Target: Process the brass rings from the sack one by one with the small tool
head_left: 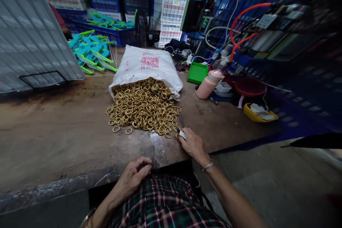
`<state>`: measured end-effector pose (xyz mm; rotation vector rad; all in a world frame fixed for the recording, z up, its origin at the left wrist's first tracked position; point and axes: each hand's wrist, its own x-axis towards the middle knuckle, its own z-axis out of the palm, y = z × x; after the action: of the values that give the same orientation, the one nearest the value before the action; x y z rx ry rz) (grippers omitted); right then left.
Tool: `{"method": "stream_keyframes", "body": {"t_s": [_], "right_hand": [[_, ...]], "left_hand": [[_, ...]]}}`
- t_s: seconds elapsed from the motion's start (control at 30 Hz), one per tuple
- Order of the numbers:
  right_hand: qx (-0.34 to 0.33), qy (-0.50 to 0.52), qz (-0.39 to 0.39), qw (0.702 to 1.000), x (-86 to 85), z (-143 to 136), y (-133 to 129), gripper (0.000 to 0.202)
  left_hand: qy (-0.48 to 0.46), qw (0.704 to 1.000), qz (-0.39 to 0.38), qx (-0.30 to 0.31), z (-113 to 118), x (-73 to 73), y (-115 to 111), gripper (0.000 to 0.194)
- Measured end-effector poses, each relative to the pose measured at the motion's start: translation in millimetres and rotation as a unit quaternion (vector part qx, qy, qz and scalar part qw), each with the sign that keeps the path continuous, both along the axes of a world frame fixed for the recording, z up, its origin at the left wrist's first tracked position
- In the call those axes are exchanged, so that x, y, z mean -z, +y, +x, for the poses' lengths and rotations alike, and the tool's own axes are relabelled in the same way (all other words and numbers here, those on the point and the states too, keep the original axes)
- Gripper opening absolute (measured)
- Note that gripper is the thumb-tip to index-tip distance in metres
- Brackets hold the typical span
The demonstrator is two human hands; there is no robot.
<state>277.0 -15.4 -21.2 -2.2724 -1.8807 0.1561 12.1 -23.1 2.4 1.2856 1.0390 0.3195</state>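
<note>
Brass-coloured rings (144, 108) spill in a heap from the open mouth of a white sack (133, 62) onto the wooden table (88, 131). My right hand (191, 142) rests at the front right edge of the heap, its fingers bent down at a ring there. A pale wrap with a dark tip shows on one of its fingers; whether the fingertips grip anything is hidden. My left hand (135, 174) lies at the table's front edge, away from the rings, fingers loosely curled together with nothing seen in them.
Turquoise and green plastic parts (93, 51) lie back left, near a grey-white ribbed panel (29, 35). To the right are a green tray (197, 72), a pink bottle (210, 85), a yellow tray (259, 113) and orange hoses (242, 10). Stacked crates (171, 10) stand behind.
</note>
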Motion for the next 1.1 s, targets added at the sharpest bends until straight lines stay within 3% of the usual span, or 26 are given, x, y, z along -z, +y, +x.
{"method": "stream_keyframes", "body": {"t_s": [0.13,0.27,0.37,0.5,0.6,0.7,0.8,0.93,1.1], "right_hand": [[0.002,0.024,0.014,1.0,1.2,-2.3,1.9,0.013],[-0.015,0.196,0.025,0.98,-1.8,-24.9,7.9,0.01],[-0.041,0.351,0.024,0.935,-8.4,-57.0,13.2,0.011],[-0.05,0.502,-0.03,0.863,-17.6,-94.8,16.1,0.014],[-0.022,0.597,-0.118,0.793,-20.2,-109.2,14.0,0.017],[0.0,0.639,-0.168,0.751,-19.7,-115.3,10.7,0.02],[-0.036,0.6,-0.143,0.786,-20.5,-118.6,8.7,0.022],[-0.086,0.528,-0.093,0.84,-24.6,-122.2,8.6,0.021],[-0.09,0.515,-0.098,0.847,-25.7,-123.7,8.4,0.018]], "left_hand": [[0.003,0.999,-0.032,-0.033,1.4,7.6,2.3,0.036],[-0.013,0.993,0.027,-0.113,6.4,12.0,0.5,0.035],[-0.03,0.973,0.165,-0.157,10.6,13.1,-0.6,0.031],[-0.039,0.937,0.323,-0.129,11.2,11.2,1.7,0.027],[-0.047,0.934,0.331,-0.124,8.7,9.6,1.7,0.022],[-0.043,0.956,0.252,-0.143,6.9,8.9,-0.9,0.017],[-0.066,0.972,0.133,-0.184,6.6,7.1,-2.1,0.019],[-0.103,0.968,0.021,-0.23,5.0,1.7,-0.7,0.028],[-0.154,0.966,-0.031,-0.205,1.3,2.1,-1.2,0.034]]}}
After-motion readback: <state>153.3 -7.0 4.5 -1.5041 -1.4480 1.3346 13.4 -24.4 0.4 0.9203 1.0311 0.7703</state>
